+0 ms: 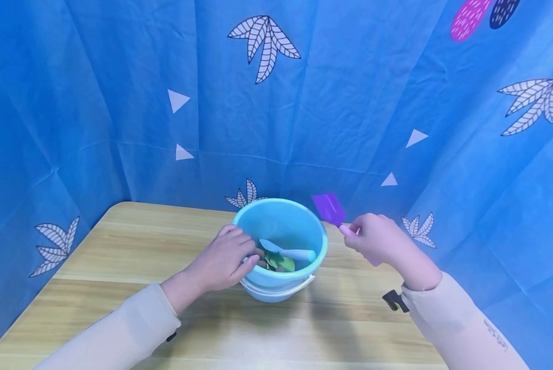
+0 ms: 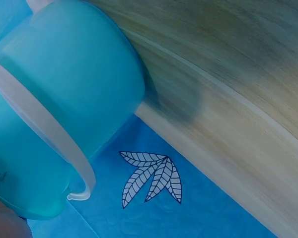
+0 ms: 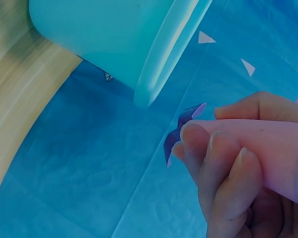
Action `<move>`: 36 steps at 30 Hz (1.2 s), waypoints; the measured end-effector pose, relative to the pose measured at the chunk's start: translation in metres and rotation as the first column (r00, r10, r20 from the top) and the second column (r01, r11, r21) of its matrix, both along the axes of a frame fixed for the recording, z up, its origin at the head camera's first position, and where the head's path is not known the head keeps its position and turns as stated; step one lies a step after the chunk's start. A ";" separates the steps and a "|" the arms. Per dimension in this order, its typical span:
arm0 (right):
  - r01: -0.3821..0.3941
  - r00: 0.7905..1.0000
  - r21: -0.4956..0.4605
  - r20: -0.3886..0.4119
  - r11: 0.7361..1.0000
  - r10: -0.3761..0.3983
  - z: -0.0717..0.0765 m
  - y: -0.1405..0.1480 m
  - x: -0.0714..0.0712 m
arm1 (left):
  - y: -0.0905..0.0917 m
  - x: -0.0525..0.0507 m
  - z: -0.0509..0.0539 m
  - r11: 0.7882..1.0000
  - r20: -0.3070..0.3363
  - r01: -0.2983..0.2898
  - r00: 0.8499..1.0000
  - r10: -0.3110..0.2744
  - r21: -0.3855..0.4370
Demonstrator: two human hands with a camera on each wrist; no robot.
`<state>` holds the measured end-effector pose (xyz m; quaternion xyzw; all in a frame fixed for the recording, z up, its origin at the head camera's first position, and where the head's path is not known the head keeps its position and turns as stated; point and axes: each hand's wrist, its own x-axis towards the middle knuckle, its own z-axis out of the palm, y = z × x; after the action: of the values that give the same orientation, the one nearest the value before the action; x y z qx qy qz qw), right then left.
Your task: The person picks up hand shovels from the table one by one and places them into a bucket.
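A light blue bucket [image 1: 299,216] stands upright on the wooden table, its white handle [image 1: 299,288] hanging down at the front. My left hand [image 1: 225,257] grips the bucket's left rim, with some fingers inside, partly hidden. The left wrist view catches only a bit of this hand [image 2: 7,223] beside the bucket wall [image 2: 89,74]. To the right of the bucket, my right hand [image 1: 378,236] holds a toy shovel by its pink handle [image 3: 268,144]; the purple blade [image 1: 329,208] points up and left, close to the rim. Inside the bucket lie a light blue toy trowel [image 1: 299,254] and green pieces [image 1: 283,263].
Behind the table [image 1: 165,231] hangs a blue curtain [image 1: 295,113] with printed leaves and triangles, which also runs along both sides. The bucket stands near the table's back edge. A black strap buckle [image 1: 395,301] sticks out at the right sleeve [image 1: 447,308].
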<state>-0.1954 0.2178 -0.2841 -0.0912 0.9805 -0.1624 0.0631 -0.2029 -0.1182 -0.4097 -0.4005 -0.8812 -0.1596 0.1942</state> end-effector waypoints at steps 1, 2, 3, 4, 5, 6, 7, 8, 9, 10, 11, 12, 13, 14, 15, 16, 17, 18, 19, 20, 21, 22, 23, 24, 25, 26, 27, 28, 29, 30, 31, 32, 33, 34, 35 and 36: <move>-0.001 1.000 0.000 0.002 1.000 0.001 0.000 -0.001 0.000 | 0.000 0.000 0.000 1.000 0.001 0.000 1.000 0.000 -0.002; -0.001 1.000 -0.003 0.005 1.000 0.002 0.001 -0.001 0.000 | 0.000 0.000 0.001 1.000 0.002 -0.001 1.000 0.001 -0.005; -0.002 1.000 -0.005 0.007 1.000 0.002 0.001 -0.002 0.001 | 0.000 0.000 0.000 1.000 0.002 -0.003 1.000 0.003 -0.008; -0.002 1.000 -0.008 0.010 1.000 0.002 0.001 -0.003 0.001 | 0.000 0.000 0.001 1.000 0.003 -0.003 1.000 0.003 -0.009; -0.004 1.000 -0.010 0.012 1.000 0.004 0.002 -0.004 0.001 | 0.000 0.000 0.001 1.000 0.003 -0.003 1.000 0.003 -0.010; -0.006 1.000 -0.013 0.016 1.000 0.006 0.002 -0.005 0.002 | 0.000 0.000 0.001 1.000 0.005 -0.004 1.000 0.004 -0.010; -0.009 1.000 -0.015 0.019 1.000 0.009 0.003 -0.006 0.002 | 0.000 0.000 0.001 1.000 0.006 -0.004 1.000 0.004 -0.009; -0.011 1.000 -0.016 0.024 1.000 0.012 0.003 -0.007 0.002 | 0.000 0.000 0.001 1.000 0.006 -0.005 1.000 0.005 -0.008; -0.013 0.999 -0.016 0.029 1.000 0.014 0.004 -0.009 0.002 | 0.000 0.000 0.001 1.000 0.007 -0.005 1.000 0.006 -0.006; -0.016 0.999 -0.014 0.034 1.000 0.016 0.004 -0.010 0.002 | 0.000 0.000 0.001 1.000 0.008 -0.007 1.000 0.007 -0.004; -0.018 0.999 -0.009 0.039 1.000 0.018 0.005 -0.011 0.002 | 0.000 0.000 0.001 1.000 0.009 -0.009 1.000 0.009 -0.004; -0.021 0.999 -0.002 0.044 1.000 0.021 0.005 -0.012 0.002 | 0.000 0.000 0.001 1.000 0.010 -0.010 1.000 0.010 -0.003; -0.024 0.998 0.005 0.049 1.000 0.024 0.006 -0.013 0.002 | 0.000 0.001 0.001 1.000 0.010 -0.011 1.000 0.011 -0.002; -0.027 0.998 0.014 0.054 1.000 0.026 0.006 -0.015 0.002 | 0.000 0.001 0.001 1.000 0.011 -0.013 1.000 0.013 -0.002; -0.032 0.998 0.023 0.055 0.999 0.030 0.006 -0.016 0.002 | 0.000 0.001 0.002 1.000 0.013 -0.012 1.000 0.012 0.000; -0.037 0.998 0.031 0.058 0.999 0.035 0.005 -0.017 0.001 | 0.000 0.001 0.002 1.000 0.011 -0.011 1.000 0.011 0.000; -0.040 0.997 0.035 0.061 0.999 0.038 0.005 -0.018 0.001 | 0.000 0.001 0.002 1.000 0.010 -0.010 1.000 0.010 0.001; -0.043 0.997 0.032 0.063 0.999 0.041 0.004 -0.019 0.000 | 0.000 0.001 0.002 1.000 0.009 -0.009 1.000 0.009 0.002; -0.044 0.997 0.028 0.066 0.999 0.042 0.004 -0.020 -0.001 | 0.000 0.001 0.003 1.000 0.008 -0.009 1.000 0.009 0.002; -0.047 0.997 0.023 0.065 0.999 0.046 0.003 -0.021 -0.001 | 0.000 0.001 0.003 1.000 0.006 -0.008 1.000 0.008 0.002; -0.051 0.997 0.015 0.066 0.999 0.049 0.002 -0.022 -0.001 | 0.000 0.001 0.003 1.000 0.004 -0.008 1.000 0.008 0.003; -0.052 0.996 0.006 0.068 0.999 0.051 0.001 -0.023 -0.002 | 0.000 0.001 0.003 1.000 0.003 -0.009 1.000 0.009 0.002; -0.055 0.996 -0.003 0.065 0.998 0.055 0.000 -0.024 -0.002 | 0.000 0.001 0.003 1.000 0.003 -0.010 1.000 0.010 0.002; -0.060 0.996 -0.008 0.060 0.998 0.060 0.000 -0.025 -0.002 | 0.000 0.001 0.003 1.000 0.003 -0.010 1.000 0.010 0.001; -0.065 0.996 -0.011 0.060 0.998 0.066 -0.001 -0.026 -0.002 | 0.000 0.001 0.003 1.000 0.003 -0.010 1.000 0.010 0.001; -0.069 0.996 -0.015 0.060 0.997 0.070 -0.001 -0.027 -0.002 | 0.000 0.001 0.003 1.000 0.003 -0.009 1.000 0.009 0.001; -0.072 0.996 -0.018 0.061 0.997 0.072 -0.002 -0.028 -0.002 | 0.000 0.001 0.003 1.000 0.001 -0.010 1.000 0.010 -0.002; -0.080 0.995 -0.017 0.059 0.997 0.081 -0.003 -0.029 -0.002 | 0.000 0.001 0.003 1.000 0.000 -0.011 1.000 0.011 -0.004; -0.084 0.995 -0.014 0.059 0.996 0.085 -0.003 -0.030 -0.003 | 0.000 0.001 0.003 1.000 -0.002 -0.011 1.000 0.011 -0.006; -0.091 0.994 -0.013 0.061 0.996 0.091 -0.004 -0.031 -0.003 | -0.001 0.001 0.003 1.000 -0.003 -0.011 1.000 0.011 -0.006; -0.092 0.994 -0.013 0.065 0.996 0.093 -0.004 -0.032 -0.003 | -0.001 0.001 0.003 1.000 -0.005 -0.011 1.000 0.011 -0.006; -0.097 0.993 -0.009 0.064 0.995 0.098 -0.004 -0.033 -0.004 | -0.001 0.001 0.003 1.000 -0.006 -0.010 1.000 0.010 -0.005; -0.101 0.993 -0.004 0.063 0.995 0.101 -0.005 -0.034 -0.004 | -0.001 0.001 0.002 1.000 -0.008 -0.010 1.000 0.010 -0.004; -0.108 0.992 0.000 0.061 0.994 0.108 -0.005 -0.035 -0.004 | -0.001 0.001 0.002 1.000 -0.007 -0.007 1.000 0.007 0.000; -0.108 0.992 0.000 0.063 0.994 0.108 -0.005 -0.036 -0.004 | 0.000 0.001 0.002 1.000 -0.005 -0.005 1.000 0.005 0.005; -0.112 0.992 0.001 0.063 0.994 0.112 -0.005 -0.038 -0.004 | 0.000 0.001 0.002 1.000 -0.004 -0.003 1.000 0.003 0.009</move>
<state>-0.1992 0.1803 -0.2886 -0.1407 0.9717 -0.1592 0.1029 -0.2014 -0.1185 -0.4073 -0.3987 -0.8807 -0.1624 0.1977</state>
